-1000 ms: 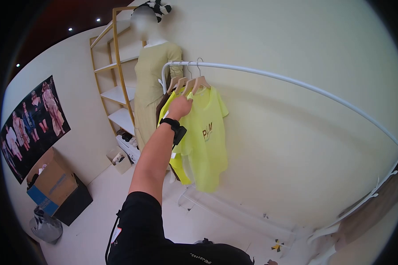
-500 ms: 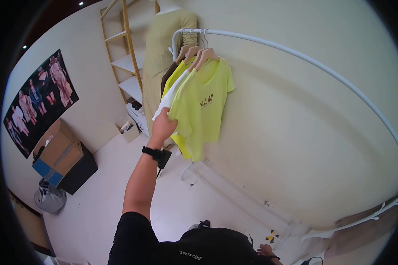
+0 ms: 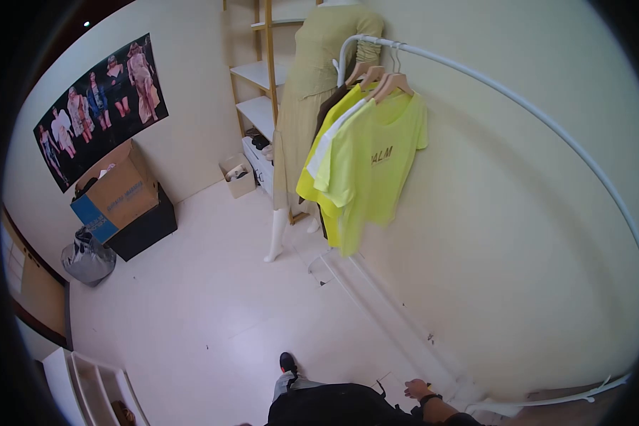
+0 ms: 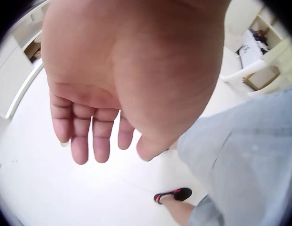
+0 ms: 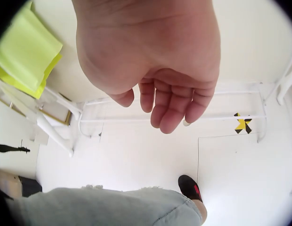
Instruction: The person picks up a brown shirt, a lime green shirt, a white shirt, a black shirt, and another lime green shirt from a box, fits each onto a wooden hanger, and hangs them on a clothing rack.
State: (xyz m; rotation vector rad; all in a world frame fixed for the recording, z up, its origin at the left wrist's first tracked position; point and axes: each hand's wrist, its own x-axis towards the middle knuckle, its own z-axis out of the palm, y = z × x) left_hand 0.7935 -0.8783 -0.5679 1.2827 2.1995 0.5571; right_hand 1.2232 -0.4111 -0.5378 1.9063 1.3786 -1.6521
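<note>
My left hand (image 4: 131, 70) hangs beside light denim shorts (image 4: 245, 146) in the left wrist view, fingers loose and nothing in them. Low in the head view, my right hand (image 3: 417, 388) is held away from the body. Its fingers, seen in the right wrist view, curl loosely around nothing. Yellow-green T-shirts, the front one (image 3: 397, 163) with dark lettering, hang on wooden hangers (image 3: 397, 80) at the left end of a white clothes rack (image 3: 490, 74). A white garment (image 3: 319, 157) and a brighter yellow one (image 3: 309, 183) show among them. Neither hand touches the clothes.
A mannequin (image 3: 319, 64) in a pale dress stands behind the rack end, before a wood-framed shelf (image 3: 259, 74). At left are a cardboard box (image 3: 131, 188) on a black box and a grey bag (image 3: 89, 259). A white shelf unit (image 3: 96, 380) is at lower left.
My left hand has let go of the yellow-green T-shirt and dropped out of the head view. The shirts hang back on the rack. The head view has swung left and down.
</note>
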